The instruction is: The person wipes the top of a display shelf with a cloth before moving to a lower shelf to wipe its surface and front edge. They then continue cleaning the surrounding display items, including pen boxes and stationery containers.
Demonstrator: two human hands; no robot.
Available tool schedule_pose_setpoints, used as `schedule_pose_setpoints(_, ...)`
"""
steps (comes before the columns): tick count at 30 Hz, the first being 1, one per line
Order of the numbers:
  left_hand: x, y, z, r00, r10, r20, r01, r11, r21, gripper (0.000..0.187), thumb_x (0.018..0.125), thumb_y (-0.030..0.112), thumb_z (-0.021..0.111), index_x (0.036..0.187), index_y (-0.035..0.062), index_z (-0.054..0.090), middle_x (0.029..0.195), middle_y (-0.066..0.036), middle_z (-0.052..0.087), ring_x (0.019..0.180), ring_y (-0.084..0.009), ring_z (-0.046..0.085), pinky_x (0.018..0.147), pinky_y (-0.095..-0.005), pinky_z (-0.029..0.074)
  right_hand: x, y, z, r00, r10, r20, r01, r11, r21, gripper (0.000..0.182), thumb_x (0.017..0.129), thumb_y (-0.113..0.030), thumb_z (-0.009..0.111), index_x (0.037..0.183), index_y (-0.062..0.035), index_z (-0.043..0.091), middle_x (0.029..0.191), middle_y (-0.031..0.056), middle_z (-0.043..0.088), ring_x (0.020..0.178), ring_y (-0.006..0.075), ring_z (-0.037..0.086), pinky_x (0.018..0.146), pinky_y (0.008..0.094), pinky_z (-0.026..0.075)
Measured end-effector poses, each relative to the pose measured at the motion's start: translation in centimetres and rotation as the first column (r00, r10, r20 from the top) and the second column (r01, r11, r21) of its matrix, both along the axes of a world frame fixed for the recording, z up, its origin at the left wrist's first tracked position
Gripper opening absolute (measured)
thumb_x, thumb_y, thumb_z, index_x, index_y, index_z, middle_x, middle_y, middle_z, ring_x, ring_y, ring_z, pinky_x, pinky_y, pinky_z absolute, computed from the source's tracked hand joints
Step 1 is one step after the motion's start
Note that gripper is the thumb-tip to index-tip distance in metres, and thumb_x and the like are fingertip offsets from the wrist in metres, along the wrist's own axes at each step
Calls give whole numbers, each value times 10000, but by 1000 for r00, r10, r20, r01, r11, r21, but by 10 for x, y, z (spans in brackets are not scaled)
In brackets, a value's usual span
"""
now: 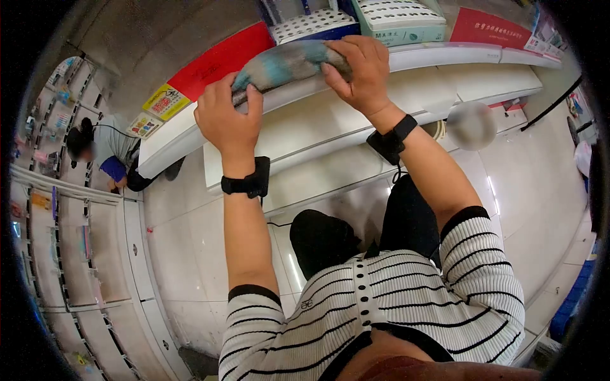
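A folded or bunched cloth [283,65], striped in grey and light blue, lies along the top edge of the white counter [419,58]. My left hand [230,117] grips its left end, thumb at the near side and fingers over the far side. At the other end, my right hand [361,73] has its fingers over the cloth and its thumb on the near face. Both wrists wear black straps with small black boxes. The undersides of the fingers are hidden by the cloth.
Behind the cloth are a red sheet [222,58], a blue-framed perforated tray [314,26] and a pale green box [406,33]. A red sign [489,30] stands right. White shelf steps [330,117] lie below the counter. Another person [114,149] crouches left beside wall shelves [95,247].
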State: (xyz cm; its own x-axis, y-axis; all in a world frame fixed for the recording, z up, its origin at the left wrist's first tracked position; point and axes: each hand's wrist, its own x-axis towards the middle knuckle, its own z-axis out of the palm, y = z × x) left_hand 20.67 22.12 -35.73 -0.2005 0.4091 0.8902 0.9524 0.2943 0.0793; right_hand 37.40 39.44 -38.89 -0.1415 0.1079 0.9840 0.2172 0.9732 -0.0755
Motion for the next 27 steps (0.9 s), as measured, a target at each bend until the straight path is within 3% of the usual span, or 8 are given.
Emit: schedule_pose_setpoints(27,-2,-4,-3,997,-75,18,74,997,34,310,812,305,682,1061,121,678,1004,-80,650,950,-284,600,839,-414,435,-4,5,-5,998,-41,-46,45,997,70,375,784,-310,707,1116,-147,647,1038,74,625,993,271,576,899,409,397)
